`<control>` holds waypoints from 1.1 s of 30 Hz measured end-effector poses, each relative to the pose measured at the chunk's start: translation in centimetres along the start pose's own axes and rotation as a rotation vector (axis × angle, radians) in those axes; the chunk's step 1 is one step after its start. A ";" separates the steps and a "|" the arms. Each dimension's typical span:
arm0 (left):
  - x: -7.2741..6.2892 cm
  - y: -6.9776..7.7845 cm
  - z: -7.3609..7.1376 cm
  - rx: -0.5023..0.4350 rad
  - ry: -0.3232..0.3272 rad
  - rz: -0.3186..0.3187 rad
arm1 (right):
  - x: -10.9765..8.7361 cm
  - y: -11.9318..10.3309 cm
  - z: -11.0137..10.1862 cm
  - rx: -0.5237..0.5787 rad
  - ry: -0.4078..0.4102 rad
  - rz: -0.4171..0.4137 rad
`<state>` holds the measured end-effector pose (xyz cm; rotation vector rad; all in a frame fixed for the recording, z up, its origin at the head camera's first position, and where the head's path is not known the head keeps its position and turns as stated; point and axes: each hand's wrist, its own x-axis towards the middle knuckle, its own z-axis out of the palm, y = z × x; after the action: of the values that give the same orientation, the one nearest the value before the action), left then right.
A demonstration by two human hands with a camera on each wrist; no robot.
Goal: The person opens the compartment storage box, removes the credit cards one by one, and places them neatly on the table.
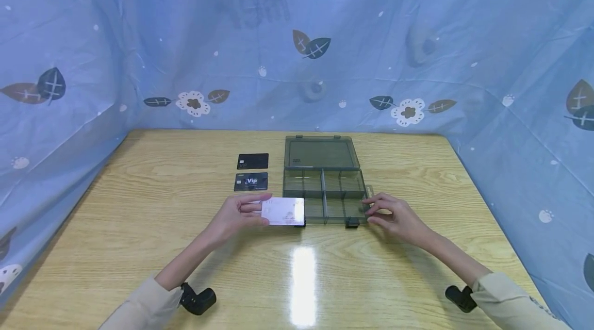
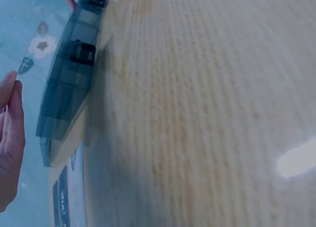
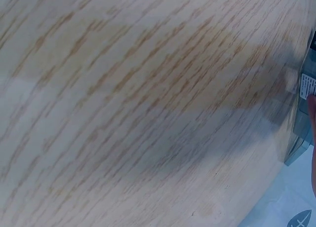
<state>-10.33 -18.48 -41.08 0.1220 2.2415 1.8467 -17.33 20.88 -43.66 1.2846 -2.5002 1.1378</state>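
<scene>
My left hand [image 1: 238,214] pinches a pale, shiny card [image 1: 283,211] at its left end. The card is held over the front left part of a clear grey plastic divider box [image 1: 325,195], hiding that corner in the head view. The box's lid [image 1: 321,153] is folded back. At the box's right end, my right hand [image 1: 394,216] grips the side wall near the front corner, thumb toward the front. Two dark cards, a black one [image 1: 252,161] and one marked Vip [image 1: 251,182], lie left of the box. A whitish card [image 2: 75,185] lies beside them in the left wrist view.
Everything lies on a wood-grain table [image 1: 185,165], with a bright glare streak at its front. Blue patterned cloth [image 1: 278,62] surrounds the back and sides. Two black latches, one of them the right latch [image 1: 352,223], stick out from the box's front.
</scene>
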 end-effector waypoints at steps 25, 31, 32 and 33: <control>-3.9 -2.6 -1.7 -0.034 -0.030 -0.034 | 0.1 0.0 0.1 -0.001 0.008 -0.019; -5.1 -3.4 -2.2 -0.062 -0.049 -0.027 | 0.0 -0.2 0.0 0.075 -0.027 0.049; -5.3 -3.6 -2.3 -0.065 -0.055 -0.024 | 0.0 -0.3 0.0 0.088 -0.030 0.061; -5.5 -3.7 -2.4 -0.066 -0.060 -0.022 | 0.0 -0.3 0.0 0.097 -0.033 0.070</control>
<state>-5.27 -22.72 -43.59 0.1386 2.1315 1.8779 -17.08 20.83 -43.46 1.2583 -2.5620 1.2783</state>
